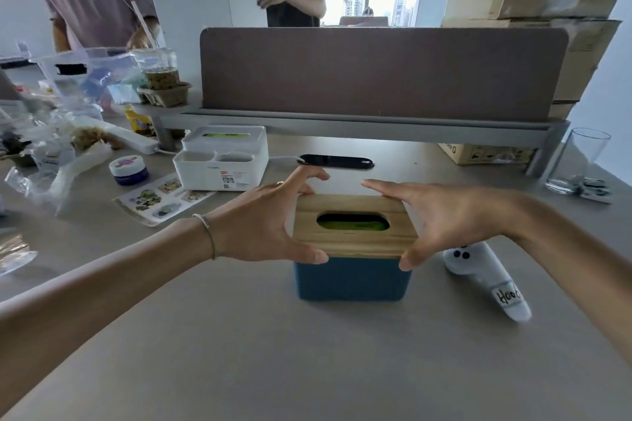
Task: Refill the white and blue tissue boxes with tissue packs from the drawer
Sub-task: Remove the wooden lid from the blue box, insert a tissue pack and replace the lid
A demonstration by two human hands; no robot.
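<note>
**Both hands on the wooden lid of the blue tissue box**

The blue tissue box point(352, 278) stands at the centre of the tabletop point(239, 352), capped by a wooden lid point(354, 243) that sits level on its rim. Through the lid's oval slot shows green, apparently a tissue pack inside. The left hand point(263, 225) grips the lid's left edge, thumb at the near corner and fingers curled at the far corner. The right hand point(441, 219) grips the right edge the same way, thumb pressed at the near right corner.

At 10 o'clock from the blue box, well apart, stands the white tissue box point(222, 157); green shows in its top slot too, and two front compartments look empty. So two tissue boxes are in view.

Just beside the blue box at 4 o'clock lies one white controller point(485, 280) with a handwritten label. One empty drinking glass point(578, 161) stands at 2 o'clock. A small blue jar point(129, 170) and a sticker sheet point(164, 198) lie at 9 to 10 o'clock. At 12 o'clock a brown desk divider point(379, 72) closes off the back, with two people standing beyond it.
</note>
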